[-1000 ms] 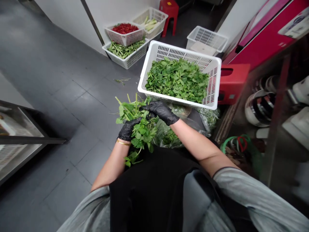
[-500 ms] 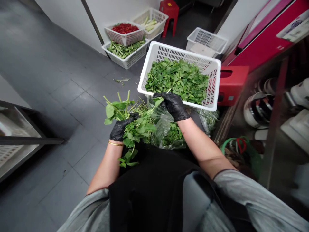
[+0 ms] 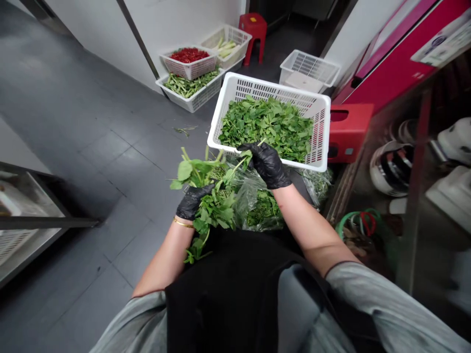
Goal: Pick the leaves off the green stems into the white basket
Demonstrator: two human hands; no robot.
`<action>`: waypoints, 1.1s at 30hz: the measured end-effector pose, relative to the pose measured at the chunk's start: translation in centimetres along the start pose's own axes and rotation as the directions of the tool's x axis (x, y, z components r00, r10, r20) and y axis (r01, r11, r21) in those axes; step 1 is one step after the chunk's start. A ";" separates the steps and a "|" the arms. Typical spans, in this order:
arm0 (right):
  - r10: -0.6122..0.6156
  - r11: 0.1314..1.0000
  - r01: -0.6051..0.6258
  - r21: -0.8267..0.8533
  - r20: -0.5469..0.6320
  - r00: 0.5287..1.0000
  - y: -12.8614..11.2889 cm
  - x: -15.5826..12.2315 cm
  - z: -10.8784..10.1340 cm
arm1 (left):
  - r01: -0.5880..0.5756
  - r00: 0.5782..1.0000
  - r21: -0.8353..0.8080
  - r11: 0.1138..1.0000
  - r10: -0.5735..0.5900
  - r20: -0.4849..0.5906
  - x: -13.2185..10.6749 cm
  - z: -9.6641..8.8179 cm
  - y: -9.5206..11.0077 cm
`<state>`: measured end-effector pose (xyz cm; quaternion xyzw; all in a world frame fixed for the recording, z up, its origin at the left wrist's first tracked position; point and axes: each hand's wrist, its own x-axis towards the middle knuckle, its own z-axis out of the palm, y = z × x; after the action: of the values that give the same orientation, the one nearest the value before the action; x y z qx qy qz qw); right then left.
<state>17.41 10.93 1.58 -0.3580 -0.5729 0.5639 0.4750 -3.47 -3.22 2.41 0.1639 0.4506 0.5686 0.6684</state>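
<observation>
My left hand (image 3: 193,200), in a black glove, is closed around a bunch of leafy greens (image 3: 217,208); stems stick up above the fist and leaves hang below it. My right hand (image 3: 268,164), gloved too, pinches a leafy green stem (image 3: 237,169) that reaches toward the bunch. It is at the near rim of a white plastic basket (image 3: 324,132), in which picked green leaves (image 3: 268,125) are heaped. Below and between my hands, a clear plastic bag (image 3: 247,201) holds more greens (image 3: 263,208), partly hidden by my forearm and the bunch.
Stacked white baskets at the back hold red chillies (image 3: 189,55), cut green pieces (image 3: 191,84) and pale stalks (image 3: 225,48). A red stool (image 3: 253,32) stands behind them. Another red stool (image 3: 349,132) is beside the big basket. A metal shelf (image 3: 415,196) runs along the right.
My left hand has moved right with the bunch, closer to my right hand. My right hand still pinches the stem near the basket rim. The whole view has shifted slightly.
</observation>
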 end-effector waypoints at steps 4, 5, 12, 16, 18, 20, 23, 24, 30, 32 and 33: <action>0.011 1.000 -0.010 0.016 -0.044 0.999 -1.1 -0.8 0.6 | 0.034 0.999 0.000 0.999 -0.034 0.032 -1.3 1.2 -0.3; 0.025 0.999 -0.023 0.033 -0.048 0.999 -1.4 -1.0 0.6 | 0.030 0.999 -0.006 1.000 -0.030 0.025 -1.4 1.2 -0.2; 0.272 0.944 -0.312 0.106 0.284 0.920 -0.9 -4.6 4.2 | -0.151 0.988 0.014 0.988 0.152 -0.019 -0.7 1.1 -0.6; 0.264 0.945 -0.301 0.129 0.244 0.933 -0.6 -5.5 6.6 | -0.209 0.978 0.092 0.974 0.211 -0.004 -0.2 0.9 -1.2; 0.236 0.951 -0.269 0.151 0.206 0.950 -1.0 -4.9 6.0 | -0.185 0.983 0.148 0.972 0.185 0.008 -0.2 0.4 -1.0; 0.222 0.957 -0.241 0.162 0.128 0.967 -1.8 -4.0 4.4 | -0.156 0.987 0.202 0.967 0.163 -0.016 -0.1 -0.3 -0.6; 0.206 0.974 -0.207 0.092 0.015 0.978 -3.1 -2.7 1.4 | -0.145 0.983 0.241 0.960 0.167 -0.072 0.2 -1.3 -0.2; 0.205 0.978 -0.205 0.043 0.008 0.979 -3.4 -2.3 0.5 | -0.143 0.982 0.245 0.959 0.168 -0.084 0.4 -1.4 -0.2; 0.162 0.982 -0.168 -0.091 -0.079 0.984 -4.1 1.9 -3.1 | -0.032 0.995 0.146 0.989 0.045 -0.092 0.6 -1.3 0.4; 0.079 0.983 -0.108 -0.150 -0.190 0.979 -4.0 5.0 -5.3 | 0.040 0.991 0.064 0.997 -0.031 -0.132 0.2 -1.3 1.0; 0.037 0.969 -0.095 -0.227 -0.248 0.968 -4.0 6.7 -6.6 | 0.074 0.985 0.023 0.997 -0.069 -0.156 0.1 -1.3 1.3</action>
<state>22.18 18.89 5.89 -0.4974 -0.5616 0.4590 0.4759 -5.31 -3.07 2.66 0.1125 0.5149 0.5487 0.6489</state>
